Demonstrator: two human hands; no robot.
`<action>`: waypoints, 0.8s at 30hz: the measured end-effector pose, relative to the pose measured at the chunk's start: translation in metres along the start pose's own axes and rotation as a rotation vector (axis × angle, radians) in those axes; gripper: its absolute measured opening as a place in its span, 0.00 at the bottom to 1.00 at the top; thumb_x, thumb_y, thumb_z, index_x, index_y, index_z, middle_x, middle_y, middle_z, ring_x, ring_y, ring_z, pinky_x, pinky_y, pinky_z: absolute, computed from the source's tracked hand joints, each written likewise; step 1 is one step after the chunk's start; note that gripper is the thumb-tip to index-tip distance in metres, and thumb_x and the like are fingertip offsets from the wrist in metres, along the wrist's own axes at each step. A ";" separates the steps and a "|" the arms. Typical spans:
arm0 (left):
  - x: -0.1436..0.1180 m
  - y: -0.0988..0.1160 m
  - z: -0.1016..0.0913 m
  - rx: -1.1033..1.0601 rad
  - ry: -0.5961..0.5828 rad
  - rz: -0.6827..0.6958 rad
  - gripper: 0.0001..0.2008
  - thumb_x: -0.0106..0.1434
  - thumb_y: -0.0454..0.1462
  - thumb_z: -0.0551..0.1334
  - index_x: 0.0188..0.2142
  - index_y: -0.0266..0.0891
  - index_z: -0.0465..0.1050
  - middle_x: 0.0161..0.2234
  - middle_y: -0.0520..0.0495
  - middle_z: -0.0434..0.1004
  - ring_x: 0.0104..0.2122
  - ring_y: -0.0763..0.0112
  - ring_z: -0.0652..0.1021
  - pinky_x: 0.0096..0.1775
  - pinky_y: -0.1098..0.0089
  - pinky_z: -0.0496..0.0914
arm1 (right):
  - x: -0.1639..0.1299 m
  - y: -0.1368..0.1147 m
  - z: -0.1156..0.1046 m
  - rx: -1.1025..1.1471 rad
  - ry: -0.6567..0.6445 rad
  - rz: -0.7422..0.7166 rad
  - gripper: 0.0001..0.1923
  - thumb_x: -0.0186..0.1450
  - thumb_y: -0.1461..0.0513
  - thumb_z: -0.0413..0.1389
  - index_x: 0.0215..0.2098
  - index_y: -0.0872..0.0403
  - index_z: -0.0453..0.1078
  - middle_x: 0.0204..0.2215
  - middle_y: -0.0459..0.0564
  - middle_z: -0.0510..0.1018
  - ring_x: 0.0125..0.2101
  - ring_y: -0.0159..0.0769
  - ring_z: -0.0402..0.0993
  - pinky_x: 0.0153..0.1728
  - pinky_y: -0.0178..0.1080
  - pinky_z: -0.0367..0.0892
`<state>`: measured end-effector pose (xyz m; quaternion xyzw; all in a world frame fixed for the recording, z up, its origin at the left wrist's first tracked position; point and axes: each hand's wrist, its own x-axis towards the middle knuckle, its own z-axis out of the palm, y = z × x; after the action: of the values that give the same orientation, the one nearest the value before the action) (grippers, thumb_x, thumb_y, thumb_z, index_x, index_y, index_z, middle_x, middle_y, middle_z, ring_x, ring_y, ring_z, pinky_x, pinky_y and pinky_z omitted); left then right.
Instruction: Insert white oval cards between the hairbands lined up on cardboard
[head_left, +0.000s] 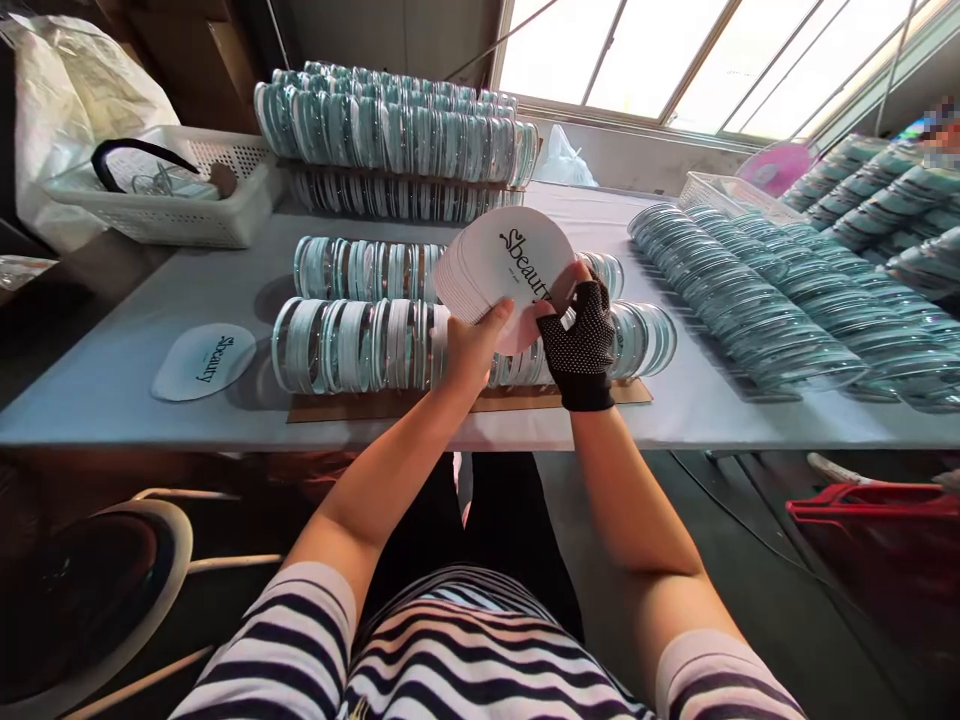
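A fanned stack of round white printed cards (502, 255) with "beauty" lettering is held up between both hands. My bare left hand (478, 345) grips its lower left side, the thumb lying on the front card. My right hand (581, 325), in a black dotted fingerless glove, pinches the lower right edge. Behind and below the cards, two rows of clear round discs with pale rims (352, 345) stand on edge on a brown cardboard sheet (360, 408). Another printed card (206, 362) lies alone on the table at the left.
More discs are stacked at the back (397, 135) and in leaning rows at the right (750, 300). A white basket (217, 205) stands at the back left. Below the table are a round stool (169, 540) at the left and a red plastic item (870, 505) at the right.
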<state>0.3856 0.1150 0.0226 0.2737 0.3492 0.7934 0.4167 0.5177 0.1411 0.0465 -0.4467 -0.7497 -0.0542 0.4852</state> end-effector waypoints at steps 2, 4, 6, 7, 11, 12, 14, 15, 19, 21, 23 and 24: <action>0.001 -0.001 -0.001 0.023 0.031 -0.011 0.19 0.47 0.44 0.77 0.36 0.40 0.80 0.41 0.45 0.84 0.51 0.55 0.80 0.55 0.56 0.74 | -0.003 -0.004 -0.003 0.016 0.026 -0.010 0.29 0.66 0.54 0.50 0.64 0.52 0.58 0.62 0.60 0.66 0.61 0.47 0.64 0.55 0.54 0.68; 0.000 -0.003 0.000 0.014 0.055 -0.050 0.18 0.47 0.43 0.77 0.36 0.39 0.80 0.40 0.45 0.84 0.49 0.55 0.81 0.54 0.56 0.75 | -0.006 -0.009 -0.004 0.021 0.024 0.031 0.27 0.67 0.53 0.49 0.62 0.54 0.60 0.59 0.62 0.68 0.59 0.48 0.66 0.53 0.54 0.69; -0.002 -0.002 0.001 -0.005 0.052 -0.067 0.19 0.46 0.43 0.77 0.37 0.39 0.79 0.40 0.45 0.84 0.47 0.56 0.81 0.52 0.56 0.75 | -0.007 -0.014 -0.003 0.039 -0.003 0.121 0.27 0.66 0.50 0.50 0.57 0.56 0.64 0.53 0.64 0.72 0.53 0.48 0.71 0.50 0.52 0.71; -0.004 -0.001 0.002 -0.011 0.036 -0.056 0.20 0.46 0.43 0.77 0.37 0.39 0.79 0.41 0.44 0.84 0.48 0.56 0.81 0.53 0.57 0.75 | -0.007 -0.015 -0.002 0.061 -0.019 0.173 0.26 0.65 0.49 0.50 0.55 0.57 0.65 0.50 0.63 0.74 0.50 0.48 0.73 0.49 0.51 0.72; -0.011 0.005 0.004 -0.069 -0.002 -0.050 0.19 0.50 0.44 0.75 0.39 0.39 0.78 0.44 0.44 0.83 0.52 0.58 0.79 0.55 0.59 0.73 | 0.001 -0.008 0.001 0.245 0.010 0.344 0.25 0.68 0.51 0.42 0.54 0.56 0.65 0.47 0.61 0.77 0.45 0.43 0.75 0.45 0.48 0.74; -0.011 0.007 0.005 -0.093 0.001 -0.072 0.17 0.51 0.44 0.74 0.39 0.39 0.78 0.45 0.44 0.83 0.53 0.58 0.79 0.55 0.59 0.73 | 0.004 -0.004 -0.001 0.308 0.028 0.374 0.25 0.68 0.53 0.40 0.56 0.57 0.64 0.47 0.61 0.77 0.45 0.42 0.76 0.44 0.47 0.74; -0.008 0.012 0.005 -0.138 0.017 -0.100 0.16 0.53 0.40 0.73 0.41 0.39 0.77 0.46 0.44 0.83 0.54 0.58 0.78 0.55 0.59 0.73 | 0.008 0.005 -0.008 0.390 0.074 0.435 0.27 0.69 0.55 0.36 0.58 0.58 0.62 0.48 0.61 0.76 0.44 0.42 0.77 0.42 0.47 0.74; -0.003 0.015 0.005 -0.162 0.018 -0.099 0.16 0.54 0.38 0.72 0.42 0.40 0.77 0.47 0.44 0.82 0.54 0.59 0.78 0.56 0.59 0.73 | 0.007 0.010 -0.014 0.389 0.111 0.458 0.27 0.69 0.55 0.36 0.58 0.58 0.62 0.47 0.61 0.77 0.43 0.42 0.77 0.42 0.47 0.74; 0.029 0.026 0.011 -0.237 0.022 -0.083 0.20 0.59 0.35 0.67 0.51 0.43 0.74 0.55 0.46 0.78 0.57 0.60 0.76 0.56 0.59 0.74 | -0.019 0.019 -0.058 0.020 0.262 0.398 0.23 0.67 0.49 0.44 0.47 0.56 0.69 0.41 0.60 0.78 0.41 0.47 0.76 0.42 0.50 0.72; 0.048 0.025 0.018 -0.224 0.019 -0.099 0.20 0.61 0.37 0.67 0.54 0.45 0.74 0.57 0.47 0.77 0.57 0.61 0.76 0.56 0.59 0.73 | -0.045 0.013 -0.082 -0.248 0.180 0.350 0.22 0.65 0.46 0.48 0.41 0.55 0.72 0.35 0.60 0.78 0.37 0.50 0.76 0.38 0.50 0.71; 0.064 0.020 0.025 -0.205 0.005 -0.135 0.20 0.62 0.39 0.68 0.54 0.46 0.74 0.56 0.48 0.77 0.57 0.62 0.76 0.57 0.59 0.72 | -0.072 0.001 -0.101 -0.439 0.014 0.329 0.22 0.66 0.46 0.49 0.38 0.55 0.73 0.28 0.60 0.77 0.31 0.50 0.76 0.33 0.46 0.69; 0.069 0.016 0.027 -0.199 -0.003 -0.160 0.20 0.62 0.40 0.68 0.54 0.47 0.75 0.56 0.48 0.77 0.57 0.62 0.76 0.58 0.58 0.71 | -0.084 -0.006 -0.107 -0.491 -0.072 0.320 0.21 0.67 0.47 0.49 0.37 0.54 0.74 0.25 0.58 0.77 0.28 0.48 0.75 0.30 0.44 0.67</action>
<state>0.3632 0.1767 0.0616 0.2033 0.2889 0.7879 0.5044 0.5972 0.0308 0.0398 -0.6651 -0.6508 -0.1409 0.3380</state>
